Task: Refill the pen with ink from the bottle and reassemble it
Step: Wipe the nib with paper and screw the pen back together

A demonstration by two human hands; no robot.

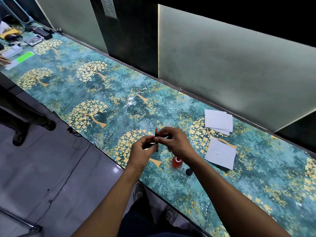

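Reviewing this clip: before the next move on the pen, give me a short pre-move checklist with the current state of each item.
1. Pen held by both hands, left hand and right hand: ok.
2. Pen upright, orange tip up: ok.
3. Ink bottle standing on the table, apart from the hands: ok.
4. Bottle open, black cap lying beside it: ok for refilling, though a spill risk under the right forearm.
5. Paper sheets within reach for wiping: ok.
6. Pen parts fully joined: cannot tell, fingers hide the joint.
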